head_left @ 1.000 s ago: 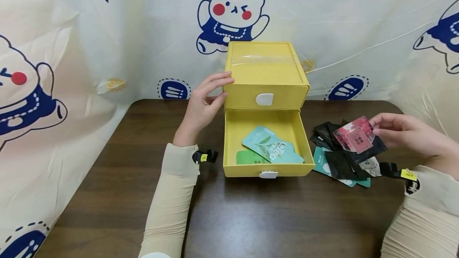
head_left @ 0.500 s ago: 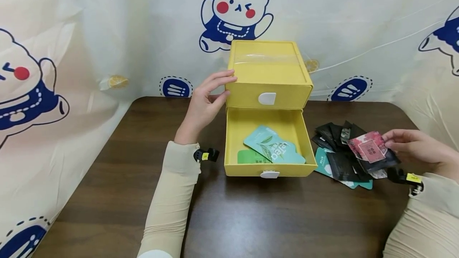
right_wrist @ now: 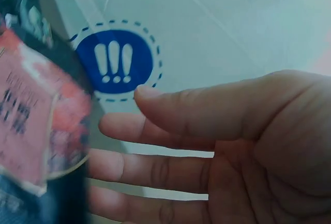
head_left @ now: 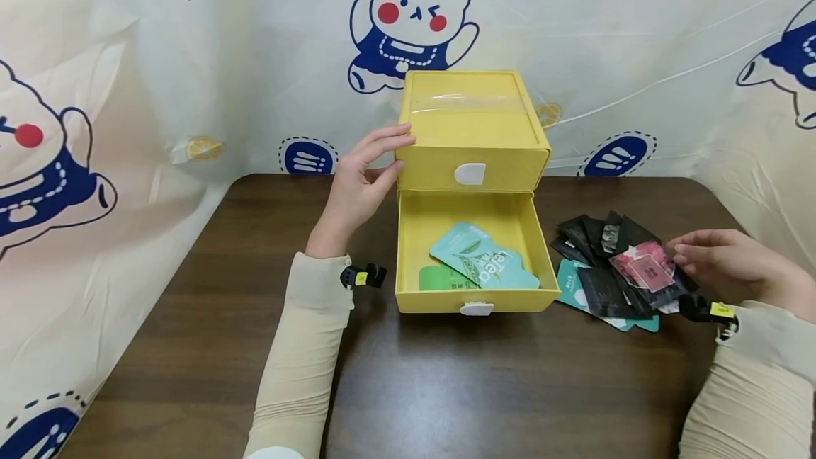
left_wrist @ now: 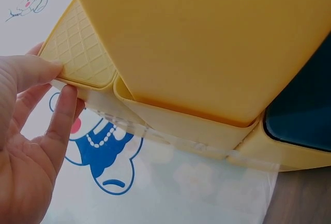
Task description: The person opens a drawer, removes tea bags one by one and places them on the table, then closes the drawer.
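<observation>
Fingertips of my left hand (head_left: 360,183) rest at the upper left edge of a yellow drawer box (head_left: 474,112), with the thumb against its side. The wrist view shows that thumb on a lattice-textured yellow panel (left_wrist: 77,48). The lower drawer (head_left: 414,232) is pulled out; a teal sachet (head_left: 484,257) overlaps a green one (head_left: 446,278) in it. My right hand (head_left: 733,257) is beside a pile of black sachets (head_left: 602,289), fingers loosely extended and holding nothing. A pink-and-black sachet (head_left: 644,268) tops the pile, right by the fingertips.
Teal packets (head_left: 574,282) stick out from under the pile, to the right of the drawer. All of it stands on a dark wooden table (head_left: 484,388). Behind hangs a white cloth (head_left: 293,55) printed with cartoon bears.
My right hand has lowered the pink-and-black sachet onto the pile and let go of it. The left hand has stayed at the box.
</observation>
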Demonstrator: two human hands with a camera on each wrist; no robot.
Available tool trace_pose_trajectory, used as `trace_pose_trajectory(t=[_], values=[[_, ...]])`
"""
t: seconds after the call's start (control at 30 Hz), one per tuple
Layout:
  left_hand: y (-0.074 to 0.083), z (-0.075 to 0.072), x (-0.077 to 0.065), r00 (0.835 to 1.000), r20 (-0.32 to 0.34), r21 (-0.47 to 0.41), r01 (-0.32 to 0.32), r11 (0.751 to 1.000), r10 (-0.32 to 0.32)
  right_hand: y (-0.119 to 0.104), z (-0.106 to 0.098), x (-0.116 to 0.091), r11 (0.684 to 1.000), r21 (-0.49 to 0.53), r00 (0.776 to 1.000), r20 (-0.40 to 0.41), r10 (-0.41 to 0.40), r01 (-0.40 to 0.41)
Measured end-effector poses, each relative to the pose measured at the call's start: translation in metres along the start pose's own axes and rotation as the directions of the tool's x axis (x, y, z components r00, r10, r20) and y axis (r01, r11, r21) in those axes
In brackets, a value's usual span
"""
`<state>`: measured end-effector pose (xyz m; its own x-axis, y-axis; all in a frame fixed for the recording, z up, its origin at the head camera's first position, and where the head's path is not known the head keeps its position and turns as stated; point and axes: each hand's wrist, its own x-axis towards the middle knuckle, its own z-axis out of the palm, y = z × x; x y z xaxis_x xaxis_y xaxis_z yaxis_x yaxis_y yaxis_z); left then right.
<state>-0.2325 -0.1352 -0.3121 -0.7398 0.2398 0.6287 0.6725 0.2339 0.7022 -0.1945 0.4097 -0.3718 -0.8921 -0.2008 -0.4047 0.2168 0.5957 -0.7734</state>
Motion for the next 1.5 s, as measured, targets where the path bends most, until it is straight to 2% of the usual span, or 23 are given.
trace_pose_trajectory(t=[0.07,0.17,0.23,0.33,0.5,0.6,0.77,1.0,1.07,1.17,1.37,1.5], values=[[0.000,-0.001,-0.001,1.000,-0.002,0.003,-0.001,1.000,0.001,-0.010,0.002,-0.002,0.990,-0.140,0.999,-0.043,-0.009,0.003],[-0.001,-0.002,-0.001,1.000,-0.003,0.007,-0.002,1.000,0.002,-0.026,0.006,-0.006,0.942,-0.329,0.989,-0.101,-0.106,0.068],[-0.001,-0.003,0.000,1.000,-0.003,0.011,0.000,1.000,0.000,-0.040,0.012,-0.009,0.922,-0.367,0.973,-0.138,-0.183,0.121],[0.000,-0.003,0.001,1.000,-0.003,0.010,-0.002,1.000,0.002,-0.067,0.023,-0.016,0.888,-0.416,0.935,-0.193,-0.298,0.197],[0.001,-0.003,0.006,1.000,-0.005,0.009,-0.009,1.000,0.009,-0.117,0.048,-0.020,0.848,-0.433,0.887,-0.193,-0.419,0.306],[0.001,-0.002,0.008,1.000,-0.004,0.011,-0.007,1.000,0.007,-0.143,0.064,-0.016,0.821,-0.422,0.869,-0.135,-0.476,0.384],[-0.001,0.001,0.007,1.000,0.015,0.009,0.011,1.000,-0.011,-0.178,0.086,-0.007,0.758,-0.405,0.832,0.012,-0.555,0.511],[0.000,0.001,0.004,1.000,0.022,0.010,0.018,1.000,-0.018,-0.224,0.109,0.006,0.612,-0.425,0.735,0.240,-0.634,0.667],[0.000,0.000,0.004,1.000,0.020,0.007,0.017,1.000,-0.017,-0.236,0.116,0.010,0.582,-0.422,0.713,0.303,-0.633,0.696],[0.000,-0.001,0.003,1.000,0.024,0.004,0.013,1.000,-0.013,-0.253,0.128,0.016,0.564,-0.418,0.701,0.378,-0.604,0.712],[0.001,-0.002,0.001,1.000,0.025,-0.003,0.011,1.000,-0.011,-0.284,0.156,0.036,0.493,-0.410,0.640,0.534,-0.552,0.767],[0.002,-0.003,0.000,1.000,0.020,-0.007,0.001,1.000,-0.001,-0.297,0.175,0.048,0.489,-0.432,0.646,0.599,-0.473,0.758]])
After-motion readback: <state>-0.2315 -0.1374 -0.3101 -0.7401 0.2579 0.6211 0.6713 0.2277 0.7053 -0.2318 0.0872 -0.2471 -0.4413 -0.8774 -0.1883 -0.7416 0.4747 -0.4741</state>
